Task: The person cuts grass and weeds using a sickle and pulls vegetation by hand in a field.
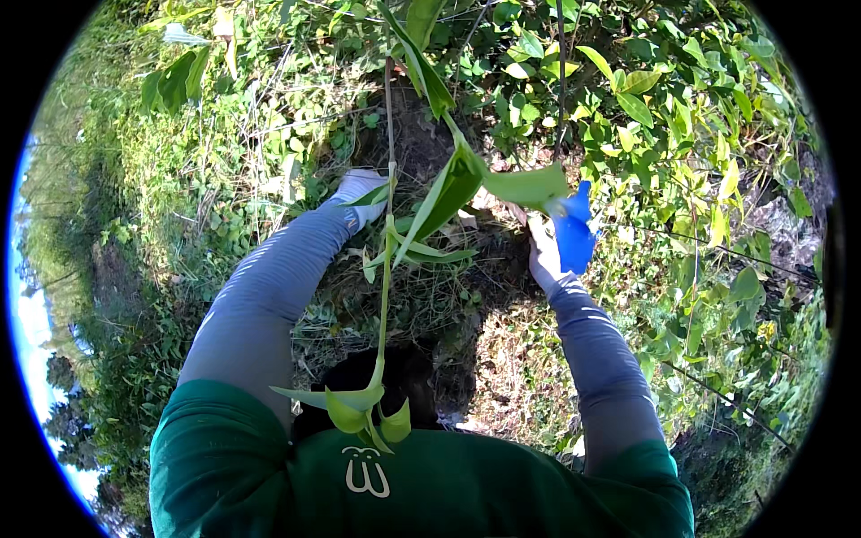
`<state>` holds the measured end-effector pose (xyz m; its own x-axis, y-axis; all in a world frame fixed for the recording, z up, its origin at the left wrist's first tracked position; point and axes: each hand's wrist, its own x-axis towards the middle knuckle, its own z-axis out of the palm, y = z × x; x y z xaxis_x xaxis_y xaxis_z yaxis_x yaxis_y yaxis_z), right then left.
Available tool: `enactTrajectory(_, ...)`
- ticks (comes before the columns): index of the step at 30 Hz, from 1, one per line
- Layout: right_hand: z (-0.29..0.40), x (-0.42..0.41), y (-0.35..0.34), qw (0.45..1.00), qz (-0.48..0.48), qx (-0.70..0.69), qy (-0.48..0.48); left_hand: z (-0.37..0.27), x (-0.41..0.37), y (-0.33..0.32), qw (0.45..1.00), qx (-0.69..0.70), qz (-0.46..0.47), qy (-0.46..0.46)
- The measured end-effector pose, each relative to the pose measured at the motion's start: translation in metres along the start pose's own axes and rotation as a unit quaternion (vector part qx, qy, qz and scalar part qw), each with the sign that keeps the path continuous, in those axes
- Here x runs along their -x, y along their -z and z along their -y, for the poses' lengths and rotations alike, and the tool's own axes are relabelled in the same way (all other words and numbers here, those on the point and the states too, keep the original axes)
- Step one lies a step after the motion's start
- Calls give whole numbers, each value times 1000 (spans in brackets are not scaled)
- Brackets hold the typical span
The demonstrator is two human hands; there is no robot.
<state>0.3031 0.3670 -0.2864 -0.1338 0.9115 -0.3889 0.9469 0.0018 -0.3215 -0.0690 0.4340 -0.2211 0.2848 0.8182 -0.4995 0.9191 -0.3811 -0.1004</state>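
Note:
My left hand (pixel 363 185), white or pale-gloved at the wrist, reaches down to the weeds beside a patch of dark soil (pixel 420 134). Its fingers are hidden among leaves and shade. My right hand (pixel 543 252) is low over dry leaf litter (pixel 467 218) on the other side of that patch. A blue flower (pixel 575 232) on a green stem (pixel 385 289) hangs close to the camera and covers part of the right hand. Whether either hand grips anything cannot be made out. Cut or flattened grass (pixel 403 296) lies between my forearms.
Long folded leaves (pixel 447 195) of the near plant cross the middle of the view. Dense leafy vines (pixel 646 114) stand at the right, with thin dark stems (pixel 730 403) among them. Low green weeds (pixel 249 148) spread at the left. Sunlit ground (pixel 511 363) lies near my right forearm.

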Motion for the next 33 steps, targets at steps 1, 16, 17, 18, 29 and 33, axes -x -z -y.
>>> enactTrajectory(1,-22,36,-3,1000,-6,-12,3,7,18,-9,998,-36,52,9)
enactTrajectory(16,133,116,-34,985,106,-133,-11,7,120,-36,991,-87,4,103)
enactTrajectory(17,140,153,-22,981,145,-131,11,14,134,-50,985,-105,20,133)
enactTrajectory(18,135,180,-24,980,150,-131,21,19,144,-61,979,-126,32,156)
enactTrajectory(29,117,158,26,968,197,34,154,-75,127,116,980,-100,139,-101)
enactTrajectory(33,97,164,9,974,143,3,174,-85,53,105,991,113,65,-43)
